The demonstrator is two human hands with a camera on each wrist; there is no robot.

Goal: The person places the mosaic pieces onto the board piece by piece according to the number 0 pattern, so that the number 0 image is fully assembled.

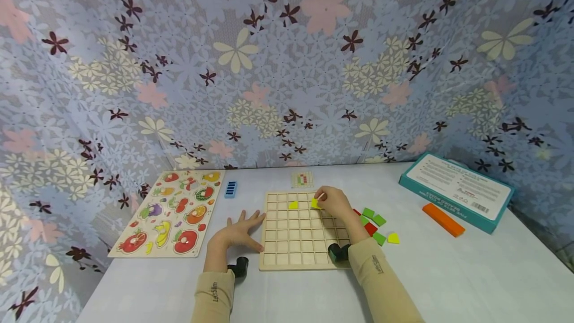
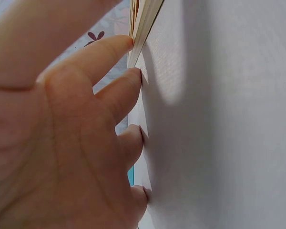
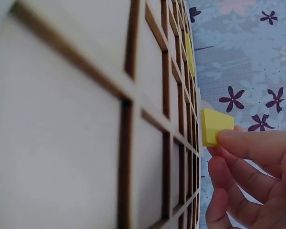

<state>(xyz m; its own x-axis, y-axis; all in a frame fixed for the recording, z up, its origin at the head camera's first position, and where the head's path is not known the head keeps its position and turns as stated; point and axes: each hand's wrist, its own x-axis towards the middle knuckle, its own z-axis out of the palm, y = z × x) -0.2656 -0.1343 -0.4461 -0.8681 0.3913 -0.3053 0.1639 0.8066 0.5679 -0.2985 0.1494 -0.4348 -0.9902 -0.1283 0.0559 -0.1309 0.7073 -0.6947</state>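
Note:
A wooden grid board [image 1: 294, 243] lies flat on the white table. Between thumb and fingers my right hand [image 1: 335, 203] pinches a yellow tile [image 3: 212, 125] over the board's far rows. Another yellow tile [image 1: 293, 205], one corner cut, lies in a cell to its left. My left hand [image 1: 237, 231] has its fingers spread on the table, with the thumb and index at the board's left edge [image 2: 144, 24]. Right of the board lie loose green tiles [image 1: 379, 220], red tiles [image 1: 370, 229] and a yellow tile [image 1: 393, 238], some hidden behind the right forearm.
A fruit puzzle board [image 1: 179, 198] lies at the left, next to a small blue block [image 1: 230, 189]. Behind the grid is a small pattern card [image 1: 302, 180]. A teal and white box [image 1: 457, 188] and an orange bar [image 1: 443, 220] are at the right. Flowered cloth [image 1: 287, 64] hangs behind.

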